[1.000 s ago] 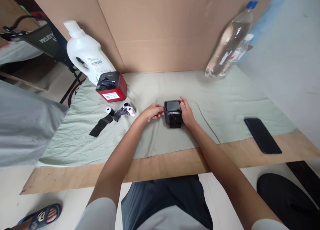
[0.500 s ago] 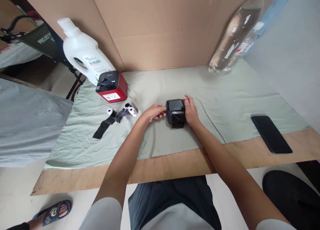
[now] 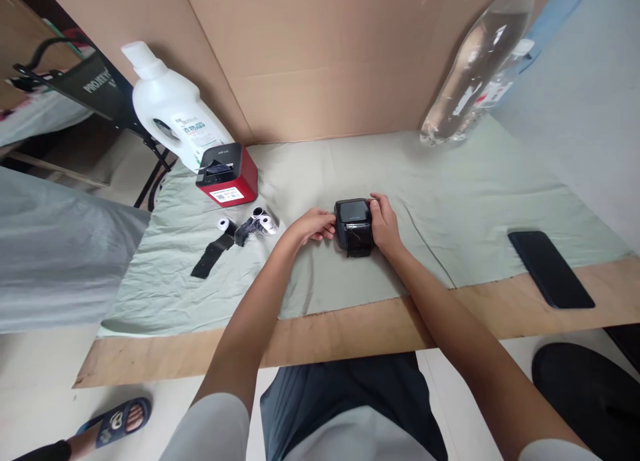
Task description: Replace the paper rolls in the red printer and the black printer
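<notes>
A small black printer (image 3: pixel 353 209), boxy with a flat top panel, sits on the green cloth in front of me. A glossy black strip (image 3: pixel 359 237) hangs down its front side. My right hand (image 3: pixel 385 222) is closed around the printer's right side, its fingers partly hidden behind it. At the left side, the curled fingers of my left hand (image 3: pixel 316 225) press their tips against the printer's edge. Left of my hands lie small paper rolls (image 3: pixel 267 223) with black outer paper; one black strip (image 3: pixel 210 255) is unrolled across the cloth.
A red and black printer (image 3: pixel 243 181) stands at the back left before a white detergent bottle (image 3: pixel 173 97). Clear bottles (image 3: pixel 465 74) lean at the back right. A phone (image 3: pixel 551 269) lies near the right front edge. Cardboard (image 3: pixel 325 61) rises behind. Another person's sandalled foot (image 3: pixel 123 421) shows below left.
The whole view has shifted slightly, so things appear a little farther right. Both hands stay at the black printer with no clear change in grip.
</notes>
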Available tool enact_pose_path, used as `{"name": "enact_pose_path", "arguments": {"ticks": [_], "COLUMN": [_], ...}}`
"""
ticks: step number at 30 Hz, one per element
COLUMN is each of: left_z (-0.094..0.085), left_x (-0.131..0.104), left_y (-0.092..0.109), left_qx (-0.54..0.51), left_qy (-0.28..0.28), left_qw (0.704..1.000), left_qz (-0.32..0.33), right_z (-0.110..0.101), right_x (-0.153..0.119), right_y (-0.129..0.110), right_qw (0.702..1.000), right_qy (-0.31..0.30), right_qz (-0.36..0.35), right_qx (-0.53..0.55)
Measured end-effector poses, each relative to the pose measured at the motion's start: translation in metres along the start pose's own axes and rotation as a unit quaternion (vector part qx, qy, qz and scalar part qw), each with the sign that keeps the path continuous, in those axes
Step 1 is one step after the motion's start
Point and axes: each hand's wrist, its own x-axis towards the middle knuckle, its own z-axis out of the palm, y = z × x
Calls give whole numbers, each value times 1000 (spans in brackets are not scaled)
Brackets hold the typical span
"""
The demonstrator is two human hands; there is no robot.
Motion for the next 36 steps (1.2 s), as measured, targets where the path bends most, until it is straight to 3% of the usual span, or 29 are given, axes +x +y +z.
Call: {"name": "enact_pose_path", "arguments": {"ticks": [36], "left_z": [7], "left_x": [-6], "left_y": [-1], "left_qx": [9], "left_qy": [27], "left_qw": [1000], "left_qz": [8], "right_z": [-1], "right_x": [0], "right_y": [8], "right_qw": [1000], "right_qy": [-6], "right_qz": [-26], "right_qx": [-3]}}
